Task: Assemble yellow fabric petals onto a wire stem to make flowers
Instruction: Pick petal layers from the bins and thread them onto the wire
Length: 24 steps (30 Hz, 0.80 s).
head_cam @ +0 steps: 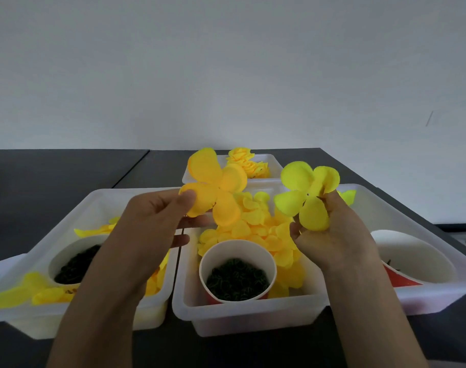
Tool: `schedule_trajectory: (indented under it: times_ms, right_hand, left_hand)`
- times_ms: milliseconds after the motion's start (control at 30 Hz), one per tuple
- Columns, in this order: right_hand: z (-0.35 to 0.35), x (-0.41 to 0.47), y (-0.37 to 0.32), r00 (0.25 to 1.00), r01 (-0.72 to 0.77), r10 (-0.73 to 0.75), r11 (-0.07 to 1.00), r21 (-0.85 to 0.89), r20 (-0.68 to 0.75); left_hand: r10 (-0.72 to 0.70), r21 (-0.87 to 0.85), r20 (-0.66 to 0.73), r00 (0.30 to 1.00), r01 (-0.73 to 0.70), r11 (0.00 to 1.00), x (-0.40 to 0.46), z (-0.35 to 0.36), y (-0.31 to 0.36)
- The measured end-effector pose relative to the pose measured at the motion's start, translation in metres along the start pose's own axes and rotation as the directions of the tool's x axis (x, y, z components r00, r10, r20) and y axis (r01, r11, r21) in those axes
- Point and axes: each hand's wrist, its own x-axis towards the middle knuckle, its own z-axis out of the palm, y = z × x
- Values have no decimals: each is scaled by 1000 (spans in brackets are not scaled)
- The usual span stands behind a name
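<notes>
My left hand [152, 224] pinches an orange-yellow four-lobed petal piece [216, 187] by its lower left lobe, raised above the bins. A thin dark wire stem [179, 251] runs down from under that hand's fingers. To the right, my right hand [330, 235] pinches a lighter yellow four-lobed petal piece [306, 193] with a small hole at its centre. The two pieces are apart, at about the same height. Loose yellow petals [255, 229] fill the middle white bin [250, 312] below both hands.
A red paper cup of dark green rings [237, 277] stands in the middle bin. The left bin [75, 208] holds another cup of dark pieces [75, 264] and petals. The right bin [417, 211] has a tipped cup [415, 258]. Finished yellow flowers [246, 162] lie in a far tray.
</notes>
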Motion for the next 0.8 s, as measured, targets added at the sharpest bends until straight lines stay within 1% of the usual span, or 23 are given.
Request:
schedule_trajectory:
  times_ms: [33,67,100,133,200,233,267,300,367,433,467,500,533,567,633,667,700,733,767,800]
  right_hand:
    - [-3,0,3,994,106,-108,975,-195,3]
    - [-6,4,8,965,239,-262,887,-394,-5]
    - [-9,7,12,914,354,-405,800,-484,-1]
    - [-10,10,14,875,411,-484,754,-512,-10]
    - [-13,16,15,808,452,-589,645,-616,-24]
    - [-13,18,16,795,437,-607,569,-697,3]
    - [-14,18,17,796,410,-603,487,-771,43]
    - [-18,20,19,808,377,-583,404,-833,83]
    - [-20,22,24,847,264,-515,196,-944,131]
    - [-16,19,28,874,173,-465,18,-985,145]
    - [-13,17,27,877,168,-452,-31,-985,164]
    - [-9,14,26,872,204,-445,-45,-978,203]
    - [-4,10,22,860,267,-445,-29,-963,252]
    - [1,5,18,833,359,-459,23,-933,309]
    - [13,-9,12,783,536,-470,177,-825,408]
    - [20,-18,10,776,593,-433,258,-763,457]
    - [25,-25,10,786,613,-363,356,-706,500]
    - [28,-29,10,798,598,-268,453,-661,539]
    - [31,-33,11,806,559,-174,542,-628,566]
    - [32,-34,12,804,517,-104,609,-601,585]
  left_hand:
    - [27,30,-12,1000,-26,999,1,0,-2]
    - [57,65,-22,998,-55,996,2,0,-4]
    - [85,103,-27,996,-82,991,4,-1,-6]
    - [113,140,-26,993,-108,984,6,-1,-8]
    - [160,175,-19,987,-154,972,8,0,-9]
    - [179,181,-22,984,-173,968,7,1,-9]
    - [201,183,-31,979,-192,964,7,3,-9]
    - [222,177,-45,974,-211,961,6,4,-9]
    - [244,145,-71,967,-232,962,5,7,-6]
    - [241,111,-79,967,-232,966,4,9,-6]
    - [235,95,-79,969,-227,969,4,10,-6]
    - [227,78,-81,971,-221,972,4,12,-6]
    - [222,63,-80,972,-217,974,3,13,-6]
    - [216,49,-77,973,-213,976,2,15,-5]
    - [202,0,-47,978,-202,979,2,17,-4]
    - [192,-34,-25,981,-192,981,2,18,-3]
    - [176,-72,-1,984,-175,982,1,19,-1]
    - [161,-98,29,986,-158,983,-1,20,2]
    - [151,-109,66,986,-143,984,-2,19,5]
    - [146,-112,103,984,-134,985,-3,18,6]
